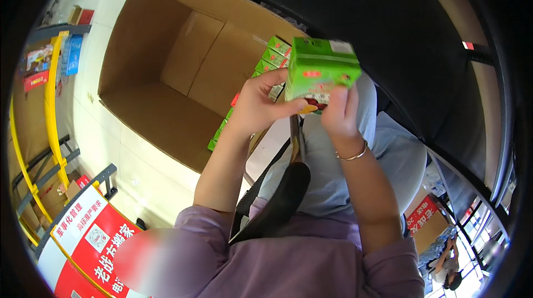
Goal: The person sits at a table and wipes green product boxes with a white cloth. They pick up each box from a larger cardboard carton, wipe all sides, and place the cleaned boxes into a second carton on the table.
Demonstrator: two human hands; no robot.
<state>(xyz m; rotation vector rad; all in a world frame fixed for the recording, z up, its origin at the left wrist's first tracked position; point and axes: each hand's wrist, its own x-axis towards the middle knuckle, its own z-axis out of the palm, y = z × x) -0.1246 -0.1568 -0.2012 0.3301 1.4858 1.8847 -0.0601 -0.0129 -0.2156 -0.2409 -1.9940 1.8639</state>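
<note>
A green carton [323, 67] with pictures on its side is held up in front of me between both hands. My left hand [261, 101] grips its left side, thumb across the lower front edge. The fingers of my right hand [340, 112] close on its lower right corner. Beneath and to the left lies a large open cardboard box [161, 48], tilted in the view. Several similar small green cartons [272, 59] line the right side of that box, partly covered by my left hand and forearm.
A black surface [388, 14] spans the far right. Yellow and dark shelving [53, 92] with goods stands at the left. A red and white printed board [97, 248] is at lower left. Another person [447, 264] shows at lower right, near a red-and-brown cardboard box [425, 223].
</note>
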